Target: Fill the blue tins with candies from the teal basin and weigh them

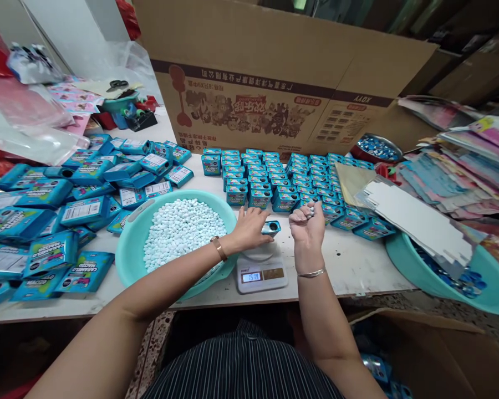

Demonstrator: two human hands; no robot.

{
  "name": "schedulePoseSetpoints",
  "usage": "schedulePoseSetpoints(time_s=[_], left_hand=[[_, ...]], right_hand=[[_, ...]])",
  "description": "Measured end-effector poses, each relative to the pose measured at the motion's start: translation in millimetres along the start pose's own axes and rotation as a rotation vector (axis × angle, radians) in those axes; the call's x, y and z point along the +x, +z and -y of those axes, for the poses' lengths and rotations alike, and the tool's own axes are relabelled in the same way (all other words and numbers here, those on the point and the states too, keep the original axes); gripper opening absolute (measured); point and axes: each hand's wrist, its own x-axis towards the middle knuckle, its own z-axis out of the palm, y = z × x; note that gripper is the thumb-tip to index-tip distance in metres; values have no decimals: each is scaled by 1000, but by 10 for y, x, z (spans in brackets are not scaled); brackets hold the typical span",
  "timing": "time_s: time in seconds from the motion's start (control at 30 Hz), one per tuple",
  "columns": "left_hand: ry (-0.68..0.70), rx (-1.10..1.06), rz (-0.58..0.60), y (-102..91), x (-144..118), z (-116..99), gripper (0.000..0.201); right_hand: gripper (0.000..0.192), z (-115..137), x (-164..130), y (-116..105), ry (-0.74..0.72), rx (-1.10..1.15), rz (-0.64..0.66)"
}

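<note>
My left hand [251,228] grips a small blue open box [271,228] that stands on a white digital scale [261,270]. My right hand [306,221] hovers just right of the box, fingers curled around a few small white candies [309,210]. A teal basin [133,244] heaped with white candies [182,231] sits left of the scale, under my left forearm. Rows of small blue boxes [274,180] stand behind the scale.
Flat blue cartons [58,216] lie piled at the left. A big cardboard box [274,83] stands at the back. A teal basin [453,280] under grey card sheets [419,221] sits at the right, beside stacked papers [461,172] and a metal bowl [376,148].
</note>
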Motion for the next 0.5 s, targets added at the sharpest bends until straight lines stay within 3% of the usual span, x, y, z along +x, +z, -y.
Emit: schedulePoseSetpoints(time_s=[0.27, 0.5], left_hand=[[-12, 19, 32, -16, -6, -41, 67], [-7, 11, 13, 11, 0, -25, 64]], right_hand=[[37, -350, -32, -10, -72, -163, 39], [39, -365, -31, -24, -203, -232, 64]])
